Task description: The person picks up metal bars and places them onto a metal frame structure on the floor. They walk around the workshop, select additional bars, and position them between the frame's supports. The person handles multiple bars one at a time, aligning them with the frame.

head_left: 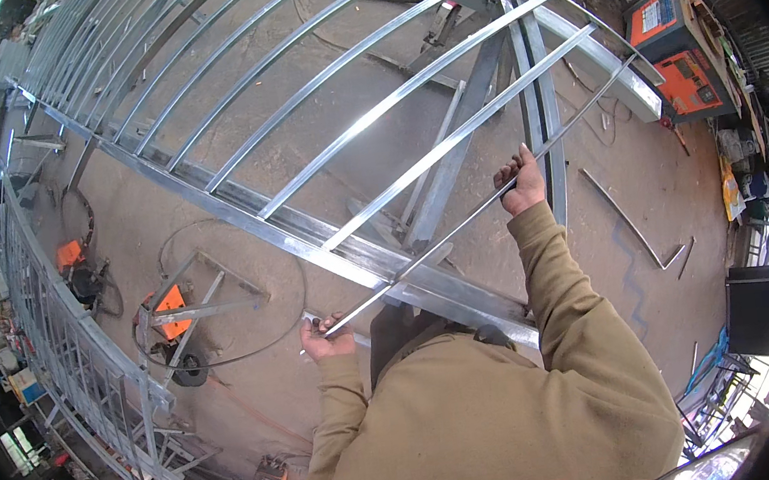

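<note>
We hold a slender metal rod point(455, 232) slantwise over the barred metal frame point(304, 244). Our left hand point(327, 337) is closed around it near its lower-left end; our right hand point(522, 184) grips it farther along. Between our hands it crosses above the near rail, and a long stretch runs on beyond our right fingers.

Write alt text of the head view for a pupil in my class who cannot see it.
A person's left hand and right hand hold a long, thin metal rod slantwise across a frame of metal bars. To the right are a bent rod on the floor and an orange-and-black box.
</note>
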`<control>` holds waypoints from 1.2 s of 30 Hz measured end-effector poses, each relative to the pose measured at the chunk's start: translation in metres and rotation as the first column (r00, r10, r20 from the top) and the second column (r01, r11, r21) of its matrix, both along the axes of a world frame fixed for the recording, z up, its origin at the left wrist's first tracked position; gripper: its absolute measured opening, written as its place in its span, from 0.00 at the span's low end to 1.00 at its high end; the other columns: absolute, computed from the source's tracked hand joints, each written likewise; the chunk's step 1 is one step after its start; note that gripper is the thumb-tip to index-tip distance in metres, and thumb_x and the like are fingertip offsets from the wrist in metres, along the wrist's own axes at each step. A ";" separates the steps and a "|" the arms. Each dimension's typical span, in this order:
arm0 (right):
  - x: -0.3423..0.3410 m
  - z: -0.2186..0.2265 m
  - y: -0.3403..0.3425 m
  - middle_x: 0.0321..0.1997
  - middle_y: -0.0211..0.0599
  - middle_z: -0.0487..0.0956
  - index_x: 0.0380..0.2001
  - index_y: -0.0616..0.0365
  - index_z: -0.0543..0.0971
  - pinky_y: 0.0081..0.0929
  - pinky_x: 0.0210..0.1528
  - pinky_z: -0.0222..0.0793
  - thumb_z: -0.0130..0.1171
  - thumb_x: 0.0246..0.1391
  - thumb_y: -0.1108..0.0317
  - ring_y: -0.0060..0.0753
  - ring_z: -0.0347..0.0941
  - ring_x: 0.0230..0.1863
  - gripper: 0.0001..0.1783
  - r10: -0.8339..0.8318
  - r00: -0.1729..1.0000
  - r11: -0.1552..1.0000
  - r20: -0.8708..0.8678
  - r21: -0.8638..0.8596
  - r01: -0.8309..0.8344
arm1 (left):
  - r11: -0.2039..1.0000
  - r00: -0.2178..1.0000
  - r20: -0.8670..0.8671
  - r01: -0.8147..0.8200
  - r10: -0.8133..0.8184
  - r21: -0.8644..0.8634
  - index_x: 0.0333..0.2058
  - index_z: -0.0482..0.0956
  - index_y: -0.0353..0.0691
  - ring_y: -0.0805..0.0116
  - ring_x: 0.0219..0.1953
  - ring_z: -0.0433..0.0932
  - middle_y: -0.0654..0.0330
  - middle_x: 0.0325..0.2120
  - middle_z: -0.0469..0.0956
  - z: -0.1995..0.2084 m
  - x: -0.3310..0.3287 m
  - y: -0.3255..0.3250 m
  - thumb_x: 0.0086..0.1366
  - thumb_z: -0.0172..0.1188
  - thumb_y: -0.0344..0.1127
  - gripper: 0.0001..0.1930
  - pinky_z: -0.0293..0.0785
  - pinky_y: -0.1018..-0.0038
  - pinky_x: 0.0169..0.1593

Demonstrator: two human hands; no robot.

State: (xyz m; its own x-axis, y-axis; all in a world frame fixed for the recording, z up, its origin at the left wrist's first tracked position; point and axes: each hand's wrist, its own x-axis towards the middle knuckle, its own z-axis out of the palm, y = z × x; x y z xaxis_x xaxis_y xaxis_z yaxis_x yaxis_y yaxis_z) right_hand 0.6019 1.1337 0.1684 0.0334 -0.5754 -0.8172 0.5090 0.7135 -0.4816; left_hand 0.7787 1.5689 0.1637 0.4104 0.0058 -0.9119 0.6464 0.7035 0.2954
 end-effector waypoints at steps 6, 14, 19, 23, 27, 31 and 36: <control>0.000 0.003 -0.001 0.14 0.21 0.58 0.24 0.44 0.65 0.27 0.19 0.58 0.56 0.64 0.57 0.23 0.56 0.13 0.16 0.080 0.994 0.994 -0.074 -0.063 -0.085 | 0.999 1.000 -0.005 0.022 -0.022 0.046 0.21 0.64 0.45 0.67 0.21 0.70 0.66 0.13 0.63 -0.001 0.003 0.012 0.69 0.51 0.44 0.17 0.75 0.60 0.40; -0.007 0.004 -0.008 0.16 0.20 0.53 0.30 0.46 0.64 0.24 0.19 0.54 0.53 0.65 0.59 0.21 0.51 0.15 0.12 0.057 0.997 0.998 -0.051 -0.013 -0.058 | 0.999 0.999 -0.011 0.030 -0.030 0.029 0.20 0.64 0.45 0.68 0.21 0.68 0.66 0.14 0.62 0.046 -0.004 -0.004 0.68 0.54 0.40 0.17 0.75 0.59 0.42; -0.012 0.011 0.012 0.20 0.22 0.53 0.30 0.46 0.61 0.25 0.18 0.53 0.47 0.67 0.57 0.22 0.51 0.18 0.12 0.173 0.985 0.983 0.018 -0.058 -0.172 | 0.992 0.999 -0.029 -0.011 0.015 0.126 0.21 0.62 0.46 0.67 0.20 0.65 0.64 0.15 0.62 0.058 -0.001 0.004 0.66 0.52 0.39 0.15 0.74 0.57 0.40; -0.008 0.020 0.048 0.17 0.20 0.51 0.27 0.46 0.62 0.24 0.19 0.54 0.48 0.65 0.58 0.21 0.51 0.15 0.13 0.085 0.994 0.996 -0.072 0.040 -0.083 | 0.993 0.996 0.001 -0.085 0.085 0.085 0.20 0.61 0.47 0.68 0.19 0.63 0.64 0.15 0.62 0.063 0.001 0.036 0.65 0.53 0.38 0.15 0.71 0.58 0.36; -0.005 0.028 0.085 0.17 0.21 0.55 0.27 0.46 0.62 0.25 0.20 0.56 0.48 0.64 0.59 0.21 0.53 0.16 0.13 0.103 0.995 0.992 -0.008 0.079 -0.102 | 0.985 0.992 0.018 -0.126 0.125 0.115 0.19 0.61 0.48 0.68 0.17 0.62 0.65 0.12 0.59 0.063 0.010 0.069 0.63 0.54 0.37 0.15 0.67 0.61 0.33; -0.002 0.028 0.116 0.16 0.21 0.58 0.26 0.46 0.63 0.25 0.20 0.58 0.49 0.64 0.59 0.22 0.55 0.15 0.12 0.073 0.997 0.992 -0.011 0.105 -0.071 | 0.981 0.991 0.015 -0.135 0.135 0.138 0.18 0.61 0.48 0.67 0.16 0.62 0.65 0.11 0.60 0.055 0.020 0.101 0.63 0.54 0.37 0.16 0.66 0.61 0.31; -0.003 0.020 0.138 0.15 0.21 0.59 0.25 0.45 0.64 0.25 0.22 0.62 0.49 0.66 0.56 0.23 0.59 0.17 0.15 0.072 0.997 0.989 -0.016 0.135 -0.069 | 0.987 0.990 0.014 -0.138 0.137 0.085 0.20 0.62 0.48 0.67 0.15 0.63 0.65 0.11 0.59 0.037 0.026 0.130 0.63 0.54 0.37 0.14 0.66 0.60 0.30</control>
State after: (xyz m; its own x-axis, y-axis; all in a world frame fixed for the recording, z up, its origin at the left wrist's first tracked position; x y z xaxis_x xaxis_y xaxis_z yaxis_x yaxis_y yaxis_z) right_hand 0.5991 1.2717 0.1887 0.0520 -0.4577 -0.8876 0.4462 0.8058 -0.3893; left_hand 0.8045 1.6990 0.2008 0.4076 0.1407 -0.9023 0.5428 0.7572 0.3633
